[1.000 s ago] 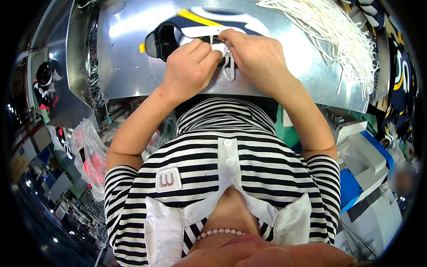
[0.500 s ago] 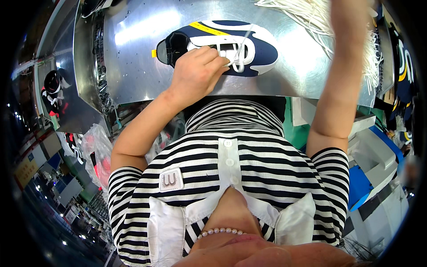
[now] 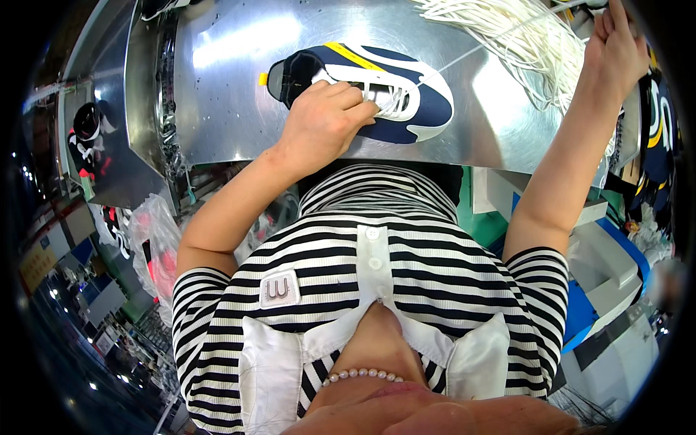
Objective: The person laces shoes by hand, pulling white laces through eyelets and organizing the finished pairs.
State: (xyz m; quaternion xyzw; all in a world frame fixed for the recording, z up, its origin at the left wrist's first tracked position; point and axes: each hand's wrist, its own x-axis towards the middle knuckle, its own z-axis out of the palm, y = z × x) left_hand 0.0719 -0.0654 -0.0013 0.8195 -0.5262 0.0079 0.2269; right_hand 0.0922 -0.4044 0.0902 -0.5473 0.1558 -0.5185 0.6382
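Observation:
A navy and white sneaker (image 3: 435,94) with a yellow stripe lies on its sole on the metal table, toe to the right. My left hand (image 3: 326,119) is closed over its opening, fingers pinching the lacing area; the fingertips are partly hidden. White lacing crosses the front eyelets. From there a white shoelace (image 3: 478,48) runs taut toward the upper right. At that end my right hand (image 3: 615,54) is raised with its fingers closed on the lace, near the picture's rim.
A heap of loose white laces (image 3: 522,43) lies at the table's far right. The bare metal tabletop (image 3: 225,109) ends just in front of my body. More shoe uppers (image 3: 658,138) hang or lie at the right edge. A plastic bag (image 3: 151,239) is below left.
My right hand has moved outward to the right, drawing the lace into a straight line. The sneaker sits slightly lower in view and its lacing looks tighter. My left hand keeps its grip.

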